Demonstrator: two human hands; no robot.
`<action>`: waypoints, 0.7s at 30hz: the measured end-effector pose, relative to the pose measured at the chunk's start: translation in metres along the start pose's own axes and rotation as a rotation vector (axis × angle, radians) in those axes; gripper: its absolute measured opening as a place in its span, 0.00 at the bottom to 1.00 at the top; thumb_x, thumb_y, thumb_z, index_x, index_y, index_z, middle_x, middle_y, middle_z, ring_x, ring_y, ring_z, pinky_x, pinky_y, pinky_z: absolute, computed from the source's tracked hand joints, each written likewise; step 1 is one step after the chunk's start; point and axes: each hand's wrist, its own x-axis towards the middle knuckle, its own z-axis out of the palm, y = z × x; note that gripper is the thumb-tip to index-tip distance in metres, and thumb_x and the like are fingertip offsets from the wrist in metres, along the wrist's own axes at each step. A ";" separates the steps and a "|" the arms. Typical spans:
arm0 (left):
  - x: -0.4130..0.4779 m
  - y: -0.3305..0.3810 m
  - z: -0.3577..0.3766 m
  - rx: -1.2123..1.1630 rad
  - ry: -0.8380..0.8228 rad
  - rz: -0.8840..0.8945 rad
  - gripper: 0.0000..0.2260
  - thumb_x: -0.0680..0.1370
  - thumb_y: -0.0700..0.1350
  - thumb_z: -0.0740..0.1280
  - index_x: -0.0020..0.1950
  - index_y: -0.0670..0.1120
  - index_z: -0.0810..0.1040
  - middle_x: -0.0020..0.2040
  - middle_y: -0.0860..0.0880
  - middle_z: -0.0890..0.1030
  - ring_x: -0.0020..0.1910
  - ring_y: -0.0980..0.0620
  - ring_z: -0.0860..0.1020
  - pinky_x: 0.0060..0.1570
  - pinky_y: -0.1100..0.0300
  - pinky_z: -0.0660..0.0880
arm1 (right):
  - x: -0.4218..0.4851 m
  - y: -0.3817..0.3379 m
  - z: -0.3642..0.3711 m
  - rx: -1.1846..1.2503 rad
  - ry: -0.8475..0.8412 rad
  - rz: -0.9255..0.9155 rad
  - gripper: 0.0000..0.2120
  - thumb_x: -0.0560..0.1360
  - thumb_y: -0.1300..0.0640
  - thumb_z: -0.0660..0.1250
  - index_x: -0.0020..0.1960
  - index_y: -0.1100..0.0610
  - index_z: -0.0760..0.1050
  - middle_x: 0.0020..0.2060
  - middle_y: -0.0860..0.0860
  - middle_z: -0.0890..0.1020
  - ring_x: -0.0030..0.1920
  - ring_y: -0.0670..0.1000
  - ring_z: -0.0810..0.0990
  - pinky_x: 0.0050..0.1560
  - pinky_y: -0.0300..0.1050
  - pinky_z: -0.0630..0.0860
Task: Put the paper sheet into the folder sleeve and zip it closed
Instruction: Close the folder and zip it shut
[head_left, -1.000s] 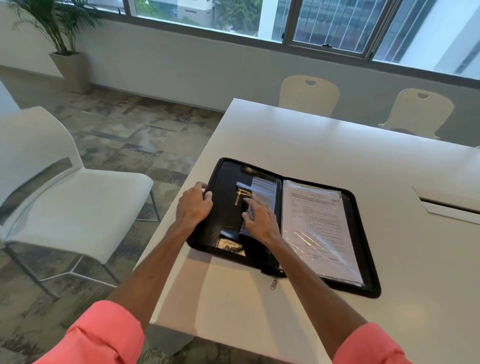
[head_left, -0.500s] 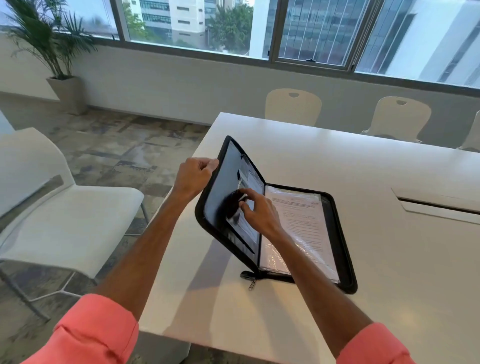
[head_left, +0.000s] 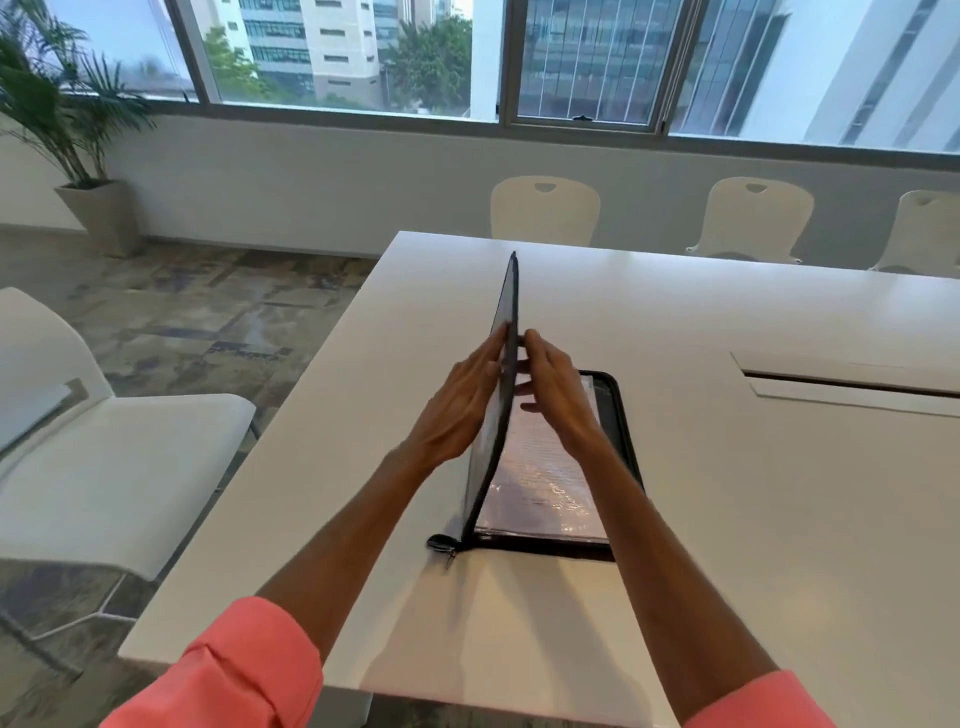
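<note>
A black zip folder (head_left: 621, 415) lies on the white table (head_left: 727, 519), its right half flat. The left cover (head_left: 508, 312) stands almost upright, seen edge-on. The paper sheet (head_left: 540, 478) sits under a clear plastic sleeve in the right half. My left hand (head_left: 462, 400) presses against the outer face of the raised cover. My right hand (head_left: 556, 389) is on its inner side, fingertips at the cover's top edge. The zip pull (head_left: 445, 546) hangs at the folder's near left corner, with the zip undone.
A white chair (head_left: 104, 457) stands left of the table. Three cream chairs (head_left: 545, 208) line the far side. A cable slot (head_left: 852, 384) is set into the tabletop at right. A potted plant (head_left: 62, 130) stands by the window wall.
The left cover has swung up from flat on the table to almost vertical. Both hands rose with it, and my right hand moved from the inner pockets to the cover's edge.
</note>
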 end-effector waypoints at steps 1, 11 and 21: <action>0.001 0.001 0.010 0.060 -0.018 0.013 0.24 0.91 0.58 0.46 0.89 0.64 0.49 0.89 0.61 0.54 0.88 0.59 0.54 0.87 0.44 0.57 | 0.001 0.000 -0.013 0.040 0.023 0.030 0.27 0.89 0.36 0.50 0.68 0.51 0.80 0.57 0.55 0.89 0.51 0.54 0.91 0.53 0.57 0.87; -0.006 -0.014 0.090 0.331 -0.280 -0.098 0.29 0.88 0.66 0.40 0.89 0.60 0.43 0.89 0.62 0.42 0.87 0.61 0.39 0.88 0.49 0.44 | 0.000 0.061 -0.123 -0.069 0.221 0.338 0.07 0.81 0.56 0.73 0.48 0.57 0.87 0.49 0.58 0.90 0.46 0.58 0.89 0.46 0.54 0.86; -0.014 -0.035 0.115 0.501 -0.402 -0.245 0.31 0.90 0.61 0.46 0.90 0.52 0.40 0.89 0.52 0.38 0.88 0.54 0.37 0.88 0.47 0.41 | -0.021 0.118 -0.127 -0.195 0.332 0.477 0.11 0.79 0.62 0.71 0.60 0.64 0.85 0.57 0.61 0.88 0.58 0.59 0.86 0.64 0.56 0.84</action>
